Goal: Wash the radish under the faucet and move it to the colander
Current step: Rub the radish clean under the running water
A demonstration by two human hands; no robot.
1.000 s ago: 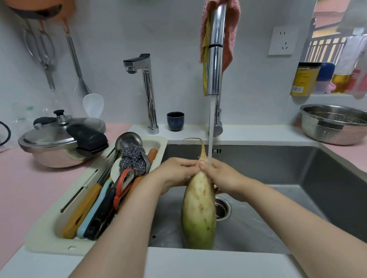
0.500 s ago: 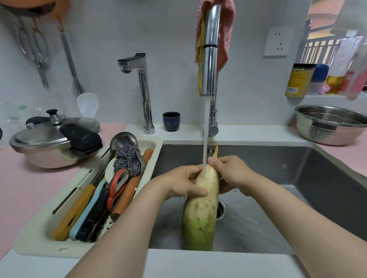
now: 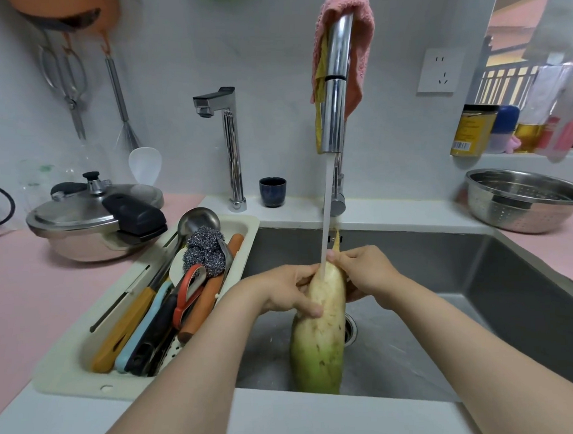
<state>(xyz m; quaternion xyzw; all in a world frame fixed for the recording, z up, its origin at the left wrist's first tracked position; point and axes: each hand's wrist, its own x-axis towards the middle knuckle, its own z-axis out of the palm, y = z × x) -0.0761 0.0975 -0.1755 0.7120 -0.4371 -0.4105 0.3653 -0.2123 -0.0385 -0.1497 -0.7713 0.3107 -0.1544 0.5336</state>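
A long white radish (image 3: pixel 319 332) with a green lower end stands tilted in the steel sink (image 3: pixel 444 308). Water runs from the tall chrome faucet (image 3: pixel 334 85) onto its upper end. My left hand (image 3: pixel 289 293) grips the radish's upper left side, thumb across its front. My right hand (image 3: pixel 366 272) holds the upper right side near the tip, which is mostly hidden behind the fingers. The steel colander (image 3: pixel 521 202) sits on the counter at the far right, apart from both hands.
A cream utensil tray (image 3: pixel 89 369) with knives, a ladle and a steel scourer lies left of the sink. A pressure cooker (image 3: pixel 90 220) stands on the pink counter. A second small faucet (image 3: pixel 225 144) and dark cup (image 3: pixel 273 191) stand behind. Bottles line the right shelf.
Both hands have slid along the radish's upper part; the left hand moved lower down its side, the right covers the tip. Water now strikes the radish's body rather than its thin tip.
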